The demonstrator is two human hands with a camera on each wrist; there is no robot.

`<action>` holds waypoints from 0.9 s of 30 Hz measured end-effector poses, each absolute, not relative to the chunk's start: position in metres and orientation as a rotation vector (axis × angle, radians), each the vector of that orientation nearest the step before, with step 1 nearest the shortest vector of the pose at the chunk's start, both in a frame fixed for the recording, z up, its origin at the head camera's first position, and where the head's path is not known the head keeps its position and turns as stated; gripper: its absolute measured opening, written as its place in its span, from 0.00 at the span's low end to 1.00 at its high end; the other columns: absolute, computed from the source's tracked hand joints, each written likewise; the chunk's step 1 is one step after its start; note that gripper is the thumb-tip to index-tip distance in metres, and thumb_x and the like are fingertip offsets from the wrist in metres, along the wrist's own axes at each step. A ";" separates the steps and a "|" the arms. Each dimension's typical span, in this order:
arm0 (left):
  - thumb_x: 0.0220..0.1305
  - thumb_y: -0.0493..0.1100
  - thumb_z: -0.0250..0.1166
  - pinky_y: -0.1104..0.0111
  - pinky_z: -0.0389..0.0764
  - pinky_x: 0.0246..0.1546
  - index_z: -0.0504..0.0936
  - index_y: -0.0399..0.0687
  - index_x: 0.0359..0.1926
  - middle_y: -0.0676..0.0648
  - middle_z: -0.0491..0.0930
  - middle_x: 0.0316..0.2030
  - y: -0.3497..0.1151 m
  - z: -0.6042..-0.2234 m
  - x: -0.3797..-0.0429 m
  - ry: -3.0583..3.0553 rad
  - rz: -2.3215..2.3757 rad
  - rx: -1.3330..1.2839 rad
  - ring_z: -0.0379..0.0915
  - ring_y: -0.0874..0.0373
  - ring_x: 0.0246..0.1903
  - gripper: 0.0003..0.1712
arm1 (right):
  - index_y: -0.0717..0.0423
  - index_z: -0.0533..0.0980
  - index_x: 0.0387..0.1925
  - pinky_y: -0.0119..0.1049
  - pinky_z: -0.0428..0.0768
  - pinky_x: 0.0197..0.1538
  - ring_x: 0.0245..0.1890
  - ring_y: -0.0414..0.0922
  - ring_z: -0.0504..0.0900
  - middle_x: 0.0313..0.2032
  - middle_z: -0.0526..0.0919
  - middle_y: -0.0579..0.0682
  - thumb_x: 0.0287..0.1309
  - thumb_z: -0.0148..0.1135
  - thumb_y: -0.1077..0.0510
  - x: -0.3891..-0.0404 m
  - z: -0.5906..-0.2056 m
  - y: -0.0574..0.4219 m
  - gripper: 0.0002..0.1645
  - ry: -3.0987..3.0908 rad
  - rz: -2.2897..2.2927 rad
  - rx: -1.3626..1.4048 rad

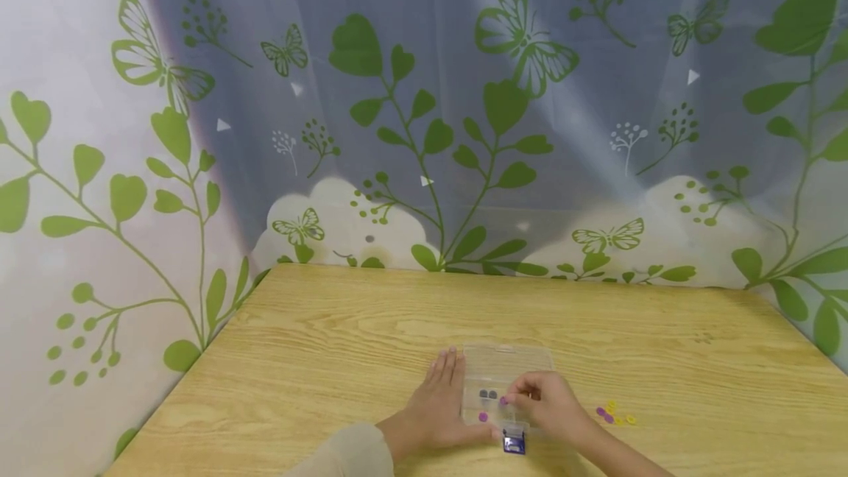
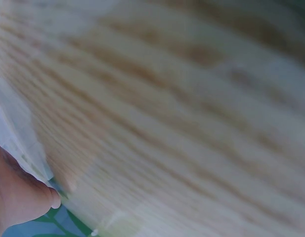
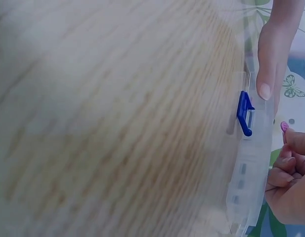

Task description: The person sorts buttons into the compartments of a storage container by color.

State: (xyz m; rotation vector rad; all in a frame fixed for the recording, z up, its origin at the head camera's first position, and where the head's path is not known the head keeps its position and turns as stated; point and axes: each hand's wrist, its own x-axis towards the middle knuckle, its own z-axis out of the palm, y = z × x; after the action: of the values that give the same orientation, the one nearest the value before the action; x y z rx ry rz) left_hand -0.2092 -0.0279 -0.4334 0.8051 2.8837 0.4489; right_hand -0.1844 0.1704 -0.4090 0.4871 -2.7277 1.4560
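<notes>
A clear plastic compartment box (image 1: 506, 359) lies with its lid raised toward the back. My left hand (image 1: 430, 414) rests along its left side, fingers straight, the thumb reaching across the front near the blue latch (image 1: 514, 442). Over the box, my right hand (image 1: 551, 405) pinches a small purple button (image 3: 284, 126) between thumb and fingertip. Two dark grey round pieces (image 1: 488, 394) sit side by side in one compartment. Nearer the front, another purple button (image 1: 483, 417) lies in the box. The left wrist view shows only part of the left hand (image 2: 21, 195) at the box's edge.
To the right of the box, several loose purple buttons (image 1: 604, 414) and yellow ring-shaped pieces (image 1: 631, 420) lie on the wooden table (image 1: 331, 337). A curtain (image 1: 424, 116) printed with leaves and butterflies hangs behind the table's far edge.
</notes>
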 end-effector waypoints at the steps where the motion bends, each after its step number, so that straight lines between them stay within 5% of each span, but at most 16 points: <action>1: 0.47 0.82 0.49 0.57 0.48 0.72 0.42 0.35 0.71 0.34 0.39 0.72 -0.028 -0.434 -0.209 2.882 0.451 0.806 0.36 0.44 0.72 0.68 | 0.64 0.79 0.26 0.22 0.65 0.18 0.16 0.30 0.63 0.20 0.77 0.48 0.52 0.63 0.63 -0.184 -0.409 0.170 0.06 -2.731 1.465 0.497; 27: 0.49 0.80 0.49 0.57 0.48 0.72 0.42 0.33 0.71 0.32 0.40 0.71 -0.027 -0.432 -0.209 2.884 0.454 0.834 0.37 0.43 0.72 0.67 | 0.59 0.80 0.22 0.21 0.62 0.16 0.14 0.29 0.62 0.16 0.75 0.45 0.50 0.65 0.63 -0.188 -0.419 0.161 0.05 -2.786 1.355 0.557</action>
State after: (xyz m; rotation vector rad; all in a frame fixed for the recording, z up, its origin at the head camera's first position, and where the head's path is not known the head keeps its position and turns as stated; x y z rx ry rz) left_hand -0.2090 -0.0272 -0.4323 0.8342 2.8844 0.4545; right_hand -0.1881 0.1613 -0.4186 0.5574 -2.7862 1.3551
